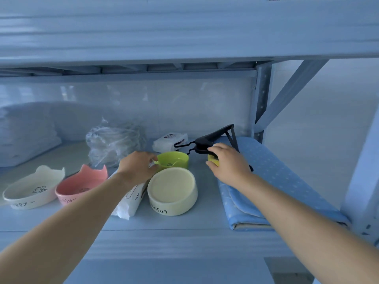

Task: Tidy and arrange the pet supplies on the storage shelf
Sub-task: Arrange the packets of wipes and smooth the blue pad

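1. The white cat-ear bowl [30, 191] and pink cat-ear bowl [80, 185] sit side by side.
2. The left hand [139, 167] pinches the green bowl [174, 159] rim.
3. The right hand [227, 162] grips a yellow thing [213, 159] beside the black tool [209, 140].
4. Lots still looks messy.

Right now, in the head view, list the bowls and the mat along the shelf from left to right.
White bowl → pink bowl → yellow bowl → blue mat. The green bowl sits behind the yellow one, so I leave it out.
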The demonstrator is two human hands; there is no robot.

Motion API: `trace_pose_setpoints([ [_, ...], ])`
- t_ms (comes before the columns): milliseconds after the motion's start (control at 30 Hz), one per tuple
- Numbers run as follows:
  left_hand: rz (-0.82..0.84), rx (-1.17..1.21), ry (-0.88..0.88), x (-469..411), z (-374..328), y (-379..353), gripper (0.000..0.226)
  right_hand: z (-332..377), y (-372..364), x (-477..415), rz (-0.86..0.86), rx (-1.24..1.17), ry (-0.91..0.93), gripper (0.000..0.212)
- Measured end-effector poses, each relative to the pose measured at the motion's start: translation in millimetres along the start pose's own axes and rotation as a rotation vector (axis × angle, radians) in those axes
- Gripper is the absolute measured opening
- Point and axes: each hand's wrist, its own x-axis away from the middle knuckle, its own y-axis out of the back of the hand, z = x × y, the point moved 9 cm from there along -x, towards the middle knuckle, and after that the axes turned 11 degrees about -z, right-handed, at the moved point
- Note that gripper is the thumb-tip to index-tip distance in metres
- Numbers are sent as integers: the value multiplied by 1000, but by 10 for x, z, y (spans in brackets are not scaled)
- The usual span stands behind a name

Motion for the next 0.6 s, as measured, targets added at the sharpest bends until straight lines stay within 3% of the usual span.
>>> trace_pose_setpoints([
  [400,91,30,5,60,309,-3,29,451,-399,-105,82,-183,-18,40],
  [600,133,172,43,110,358,-113,28,532,-747,-12,261,-264,-142,41],
])
